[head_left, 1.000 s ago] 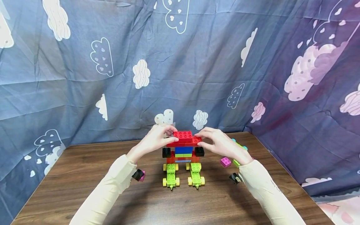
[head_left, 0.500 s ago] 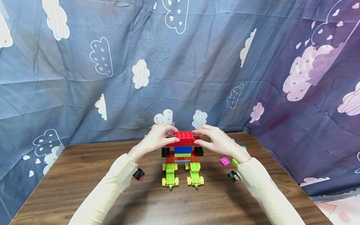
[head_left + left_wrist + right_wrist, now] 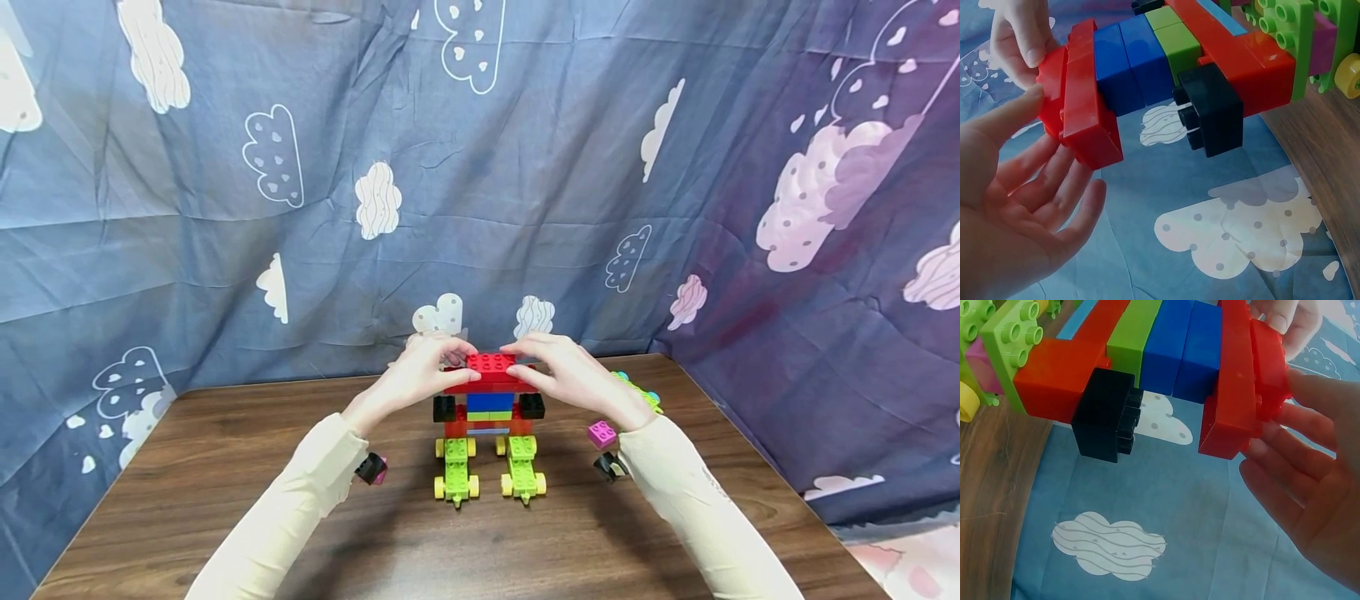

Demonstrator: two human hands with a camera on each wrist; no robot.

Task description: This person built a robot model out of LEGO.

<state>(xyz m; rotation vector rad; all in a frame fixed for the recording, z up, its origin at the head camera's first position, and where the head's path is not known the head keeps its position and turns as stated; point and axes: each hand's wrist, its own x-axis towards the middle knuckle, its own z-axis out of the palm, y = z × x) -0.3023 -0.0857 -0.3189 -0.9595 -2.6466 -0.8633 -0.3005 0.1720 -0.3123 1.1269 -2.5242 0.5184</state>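
Note:
A toy brick build stands upright in the middle of the table. On its top is a red brick (image 3: 491,363), set on a long red brick (image 3: 1088,94). Lower down come blue bricks (image 3: 1182,350), lime bricks (image 3: 490,415) and a black brick at each side, the left one (image 3: 444,407) and the right one (image 3: 532,406). Two lime wheeled bases, left (image 3: 457,475) and right (image 3: 523,477), carry it. My left hand (image 3: 422,367) pinches the top red brick's left end between thumb and fingers. At its right end my right hand (image 3: 564,371) pinches the same brick.
To the right on the wooden table (image 3: 480,550) lies a pink brick (image 3: 602,433). Behind my right wrist is a lime piece with blue wheels (image 3: 637,390), partly hidden. A blue cloud-print curtain (image 3: 480,208) hangs close behind the table.
My right hand has slid left from the long red brick's right part to the top red brick's right end. The left hand has stayed at the left end.

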